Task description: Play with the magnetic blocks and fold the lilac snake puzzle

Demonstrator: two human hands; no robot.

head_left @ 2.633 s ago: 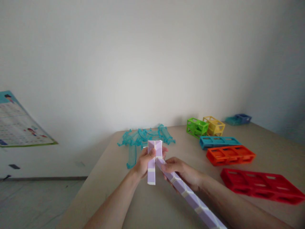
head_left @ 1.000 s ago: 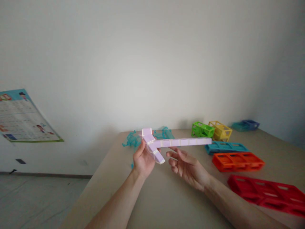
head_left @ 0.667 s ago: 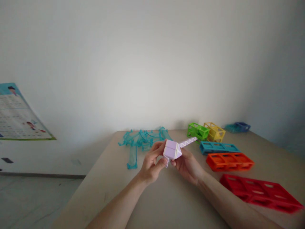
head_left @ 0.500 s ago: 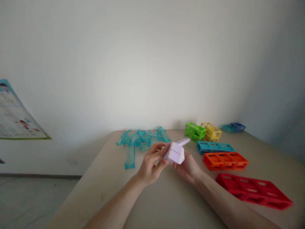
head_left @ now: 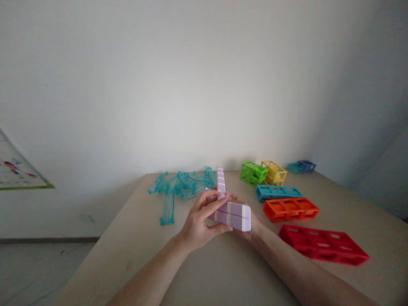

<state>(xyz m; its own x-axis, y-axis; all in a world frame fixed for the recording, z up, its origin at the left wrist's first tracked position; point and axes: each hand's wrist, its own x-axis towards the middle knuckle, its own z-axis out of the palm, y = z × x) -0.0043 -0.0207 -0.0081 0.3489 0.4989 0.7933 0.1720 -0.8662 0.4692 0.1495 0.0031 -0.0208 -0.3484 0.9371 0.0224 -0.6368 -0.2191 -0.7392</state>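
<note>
Both my hands hold a lilac block-like piece with pale stripes, above the tabletop. It looks like two stacked bars, with one end turned toward me. My left hand grips its left part, fingers over the top and thumb along the lower edge. Behind and to the right, my right hand closes on it; most of its fingers are hidden by the piece. A thinner lilac striped strip stands up behind my left fingertips; whether it is joined to the bars is hidden.
Clear teal curved track-like pieces lie in a heap at the back left of the table. On the right are red, orange and blue frame blocks, with green, yellow and dark blue ones behind.
The lilac piece has turned in my hands: its long striped side now shows instead of mainly its end. The thin strip has swung from pointing right to nearly upright. My view has shifted slightly right.
</note>
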